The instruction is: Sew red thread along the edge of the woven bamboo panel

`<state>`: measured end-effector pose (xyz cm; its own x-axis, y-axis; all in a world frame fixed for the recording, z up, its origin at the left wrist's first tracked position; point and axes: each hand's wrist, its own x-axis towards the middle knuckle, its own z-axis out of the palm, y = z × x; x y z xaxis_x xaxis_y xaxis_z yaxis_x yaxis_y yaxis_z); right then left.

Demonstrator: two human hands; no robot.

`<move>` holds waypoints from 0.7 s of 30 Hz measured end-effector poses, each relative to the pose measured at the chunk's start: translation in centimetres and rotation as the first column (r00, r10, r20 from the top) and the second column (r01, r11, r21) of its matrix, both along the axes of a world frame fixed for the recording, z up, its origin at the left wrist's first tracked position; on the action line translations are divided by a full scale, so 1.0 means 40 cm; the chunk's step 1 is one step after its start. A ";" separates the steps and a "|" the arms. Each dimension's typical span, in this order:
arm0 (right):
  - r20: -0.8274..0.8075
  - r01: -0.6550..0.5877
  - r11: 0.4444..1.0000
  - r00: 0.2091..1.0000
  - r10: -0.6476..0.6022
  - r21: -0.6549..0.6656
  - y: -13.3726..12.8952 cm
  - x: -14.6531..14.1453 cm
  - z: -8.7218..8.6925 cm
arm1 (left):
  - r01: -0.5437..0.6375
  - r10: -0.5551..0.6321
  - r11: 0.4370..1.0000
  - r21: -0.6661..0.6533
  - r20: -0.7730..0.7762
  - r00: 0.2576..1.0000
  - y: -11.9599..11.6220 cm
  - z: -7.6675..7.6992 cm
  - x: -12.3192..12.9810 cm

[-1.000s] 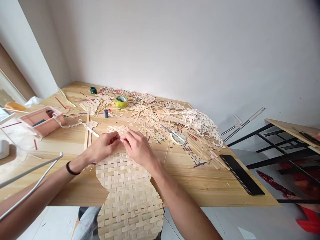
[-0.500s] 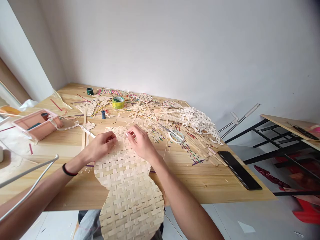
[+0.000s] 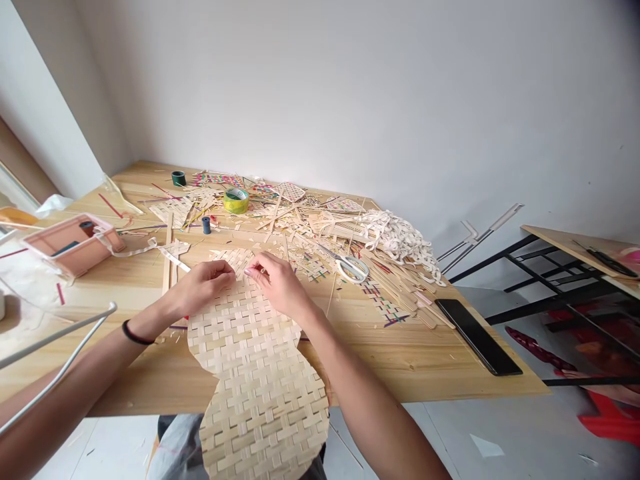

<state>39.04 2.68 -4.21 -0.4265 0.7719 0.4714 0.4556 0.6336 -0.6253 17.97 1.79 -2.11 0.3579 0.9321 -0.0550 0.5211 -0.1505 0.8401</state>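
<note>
A pale woven bamboo-strip sheet (image 3: 265, 393), cut to a curved outline with a narrow waist, runs from the table over its front edge onto my lap. My left hand (image 3: 206, 288) rests at the sheet's upper left, fingers curled and closed against the thumb. Over the upper right of the sheet, my right hand (image 3: 276, 283) has thumb and forefinger pinched together. What lies between the fingertips of either hand is too small or hidden to make out. The two sets of fingertips face each other, a small gap apart.
Scissors (image 3: 350, 269), a tape roll (image 3: 236, 201) and a blue thread spool (image 3: 207, 225) lie among bamboo scraps. A pink box (image 3: 75, 263) stands left, a white cord pile (image 3: 400, 237) right, near a black phone (image 3: 477, 337). A white metal arm (image 3: 65, 333) crosses the left.
My right fingertips have moved slightly left and down, closer to my left hand. My left hand has shifted a little right. The woven sheet stays in nearly the same place.
</note>
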 end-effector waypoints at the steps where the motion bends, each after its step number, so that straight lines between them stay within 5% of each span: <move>1: 0.001 -0.012 1.000 1.000 0.012 0.001 -0.002 -0.002 0.001 | 0.019 -0.019 1.000 0.011 -0.001 1.000 0.000 -0.001 0.000; 6: 0.008 -0.063 0.998 0.998 0.063 0.000 -0.015 -0.014 0.001 | 0.102 -0.102 0.995 0.005 0.033 0.994 0.001 -0.007 0.001; 21: 0.121 -0.060 0.983 0.992 0.039 0.176 -0.019 -0.017 0.000 | 0.075 -0.073 0.996 0.047 -0.048 0.996 0.002 -0.023 -0.002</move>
